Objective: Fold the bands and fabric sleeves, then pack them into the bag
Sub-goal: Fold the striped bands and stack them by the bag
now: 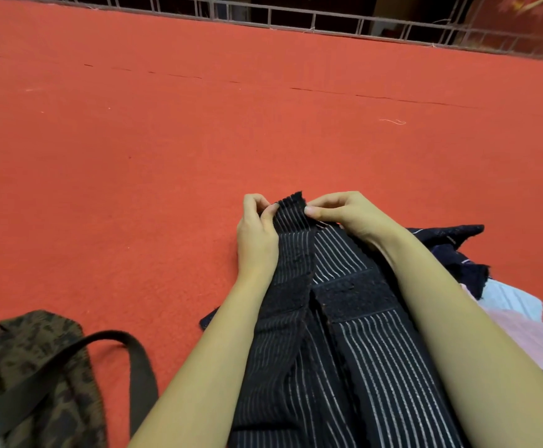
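A long black elastic band [334, 318] with thin white stripes and black fuzzy patches lies doubled between my forearms, running from the bottom edge up to my hands. My left hand [257, 234] pinches the left side of its far end. My right hand [344, 211] pinches the right side of that same end. A brown leopard-print bag [34, 357] with a dark strap [134, 367] lies at the lower left. More dark fabric [451, 240] lies behind my right forearm.
Everything rests on a wide red felt surface [199, 140]. Pale pink and white cloth [522, 324] lies at the right edge. A metal railing [296, 17] runs along the far edge. A loose white thread [393, 121] lies on the felt.
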### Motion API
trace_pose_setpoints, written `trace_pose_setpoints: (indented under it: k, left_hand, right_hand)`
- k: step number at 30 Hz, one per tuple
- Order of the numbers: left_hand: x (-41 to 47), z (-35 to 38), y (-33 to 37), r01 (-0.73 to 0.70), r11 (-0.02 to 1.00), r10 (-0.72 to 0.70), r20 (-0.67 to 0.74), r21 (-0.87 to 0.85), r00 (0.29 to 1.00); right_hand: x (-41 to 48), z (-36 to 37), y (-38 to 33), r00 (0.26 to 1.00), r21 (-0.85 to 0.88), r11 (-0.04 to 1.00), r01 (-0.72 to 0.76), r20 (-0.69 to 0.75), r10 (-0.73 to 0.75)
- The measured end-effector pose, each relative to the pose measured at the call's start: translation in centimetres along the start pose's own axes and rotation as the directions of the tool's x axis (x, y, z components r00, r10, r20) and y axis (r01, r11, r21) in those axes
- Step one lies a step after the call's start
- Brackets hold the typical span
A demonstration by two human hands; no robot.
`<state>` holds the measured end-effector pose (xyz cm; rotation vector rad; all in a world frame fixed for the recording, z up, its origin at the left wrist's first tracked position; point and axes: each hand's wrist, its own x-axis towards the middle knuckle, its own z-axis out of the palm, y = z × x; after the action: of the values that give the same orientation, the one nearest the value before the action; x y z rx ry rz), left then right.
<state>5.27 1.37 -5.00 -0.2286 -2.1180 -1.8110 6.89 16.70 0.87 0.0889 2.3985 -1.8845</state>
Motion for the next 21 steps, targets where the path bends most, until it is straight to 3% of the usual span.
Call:
trace_pose_setpoints:
  k: [5, 9, 14, 17, 19, 21]
  left_hand:
    - [0.4, -0.3, -0.4, 0.096, 0.989, -0.110, -0.118, -0.115, 0.987]
    - [0.2, -0.2, 0.0, 0.068, 0.992, -0.071, -0.028, -0.109, 0.997]
    - [0.9, -0.8, 1.8, -0.032, 0.997, 0.036, 0.053, -0.066, 0.998]
    - [1.8, -1.8, 3.9, -0.124, 0.991, 0.123, 0.023, 0.059, 0.992]
    - [1.9, -2.8, 5.8, -0.074, 0.983, 0.081, -0.035, 0.169, 0.996]
    - [1.5, -3.6, 8.2, 0.046, 0.988, -0.046, -0.008, 0.146, 0.999]
  right_hand:
    - [-0.1, -0.2, 0.2, 0.998, -0.058, 0.997, -0.050, -0.050, 0.047]
    - [0.2, -0.1, 0.0, 0.971, -0.084, 0.994, 0.068, -0.224, -0.085]
    - [-0.8, 0.9, -2.4, 0.986, -0.220, 0.965, 0.146, -0.053, -0.161]
    - [-1.9, 1.2, -4.4, 0.971, -0.167, 0.962, 0.214, -0.070, -0.229]
    - [-3.1, 1.7, -5.7, 0.954, -0.137, 0.957, 0.256, -0.128, -0.273]
    - [-4.6, 2.5, -6.8, 0.933, -0.111, 0.951, 0.287, -0.194, -0.304]
